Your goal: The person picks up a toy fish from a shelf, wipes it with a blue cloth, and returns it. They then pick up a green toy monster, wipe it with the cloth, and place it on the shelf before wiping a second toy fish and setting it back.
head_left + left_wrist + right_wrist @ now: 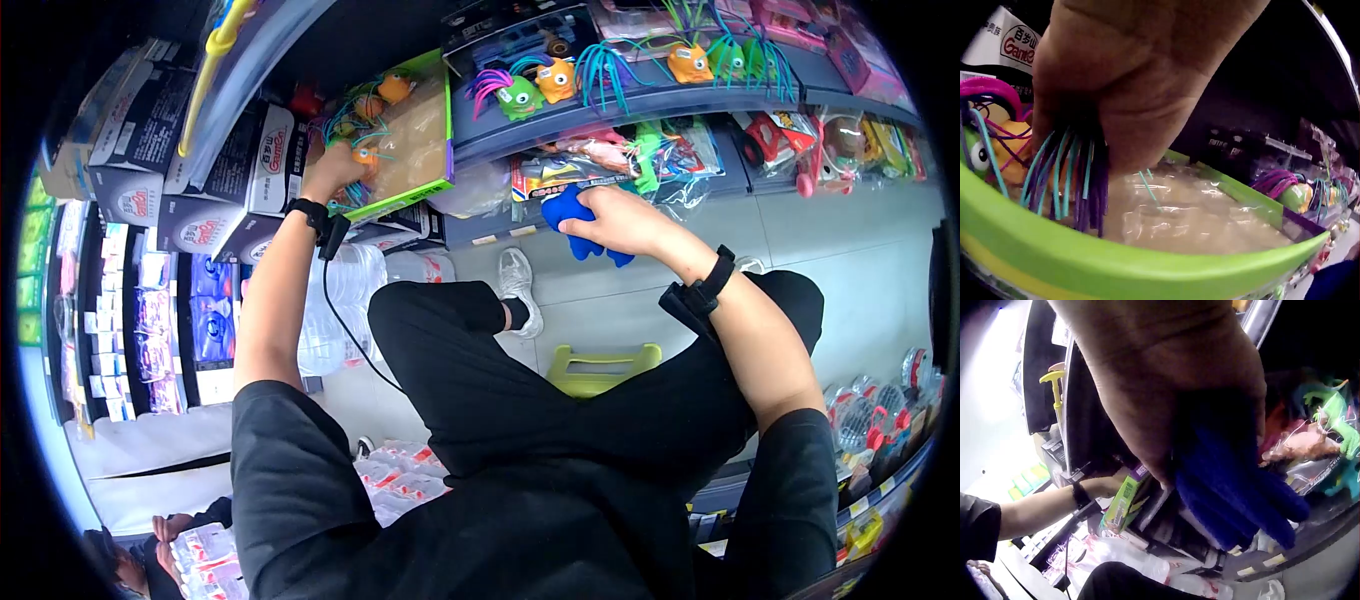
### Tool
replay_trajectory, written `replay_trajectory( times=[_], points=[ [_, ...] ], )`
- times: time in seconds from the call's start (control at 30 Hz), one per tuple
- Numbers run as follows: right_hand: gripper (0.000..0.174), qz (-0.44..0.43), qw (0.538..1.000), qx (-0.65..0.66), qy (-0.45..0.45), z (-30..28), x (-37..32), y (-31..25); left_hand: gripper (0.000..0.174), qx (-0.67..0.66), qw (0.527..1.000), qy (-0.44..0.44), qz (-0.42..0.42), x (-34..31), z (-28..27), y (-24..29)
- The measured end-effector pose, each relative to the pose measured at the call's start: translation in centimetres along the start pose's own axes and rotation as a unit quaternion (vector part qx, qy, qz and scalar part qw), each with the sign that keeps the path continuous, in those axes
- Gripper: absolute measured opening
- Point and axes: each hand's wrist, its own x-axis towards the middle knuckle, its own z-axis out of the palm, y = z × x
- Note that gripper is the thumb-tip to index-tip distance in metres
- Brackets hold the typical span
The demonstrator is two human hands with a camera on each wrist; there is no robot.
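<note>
In the head view the left hand (337,170) reaches into a green-edged display box (447,120) holding stringy toys with big eyes. Purple and teal strands (1079,181) hang from under that hand in the left wrist view, its fingers curled round a toy mostly hidden by the palm. The right hand (625,222) grips a blue cloth-like thing (572,222), held in front of the lower shelf. Seen from the right wrist, the blue thing (1229,481) hangs below the palm in several finger-like lobes.
Stringy toys (520,97) stand in a row on the upper shelf (640,103). Packaged toys (600,155) fill the shelf below. Dark cartons (215,215) and water bottles (345,290) are at the left. A green stool (603,368) stands between the legs.
</note>
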Motion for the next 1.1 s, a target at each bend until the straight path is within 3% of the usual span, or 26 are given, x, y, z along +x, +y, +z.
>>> replay_trajectory(
  times=[0.07,0.1,0.23,0.33,0.57,0.67,0.7,0.8,0.87,0.9,0.97,1.0,1.07,1.1],
  points=[
    [0.042,-0.015,1.000,-0.009,0.010,0.0,-0.4,0.3,0.068,0.030,0.999,0.006,0.009,-0.6,-0.2,0.7],
    [0.042,-0.028,0.999,-0.015,0.017,-0.1,-0.6,0.3,0.061,0.014,0.997,0.068,0.022,-1.3,-0.1,1.3],
    [0.043,-0.021,0.999,-0.017,0.032,-0.8,-1.4,0.5,0.059,-0.022,0.999,0.034,-0.030,-2.6,-0.2,2.5],
    [0.042,-0.013,0.999,-0.021,0.041,-1.4,-2.3,0.2,0.057,0.038,0.991,0.129,0.012,-1.4,1.6,1.4],
    [0.041,0.001,0.994,-0.035,0.107,-1.4,-2.6,1.3,0.064,0.017,0.987,0.162,0.001,-1.4,2.5,1.6],
    [0.040,-0.063,0.992,-0.001,0.108,-1.2,-1.6,3.2,0.057,-0.001,0.982,0.189,-0.002,-2.1,2.7,2.4],
    [0.039,-0.034,0.995,0.051,0.075,-1.8,-1.9,2.7,0.056,0.005,0.978,0.210,0.007,-2.4,2.9,2.4],
    [0.039,-0.014,0.974,0.207,0.091,-1.1,-1.0,4.1,0.052,0.033,0.965,0.258,0.025,-3.2,3.2,3.0],
    [0.036,-0.006,0.974,0.196,0.110,-1.2,-0.7,4.8,0.051,0.062,0.959,0.277,0.020,-3.8,3.0,3.6],
    [0.034,0.013,0.976,0.188,0.108,-1.5,-1.0,4.7,0.051,0.152,0.948,0.269,0.081,-5.0,1.4,4.2],
    [0.030,0.080,0.973,0.211,0.048,-2.6,-2.2,3.2,0.048,0.220,0.928,0.286,0.088,-4.7,-0.1,4.3],
    [0.028,0.041,0.963,0.262,0.052,-2.5,-2.0,3.5,0.047,0.254,0.917,0.295,0.091,-4.0,-1.0,4.3],
    [0.025,-0.035,0.929,0.363,0.060,-2.2,-1.5,4.2,0.049,0.040,0.950,0.304,0.060,-2.0,-3.2,3.5],
    [0.032,0.017,0.901,0.434,-0.001,-4.0,-2.9,2.6,0.049,-0.201,0.942,0.237,0.123,-2.6,-4.5,4.2]
  ],
)
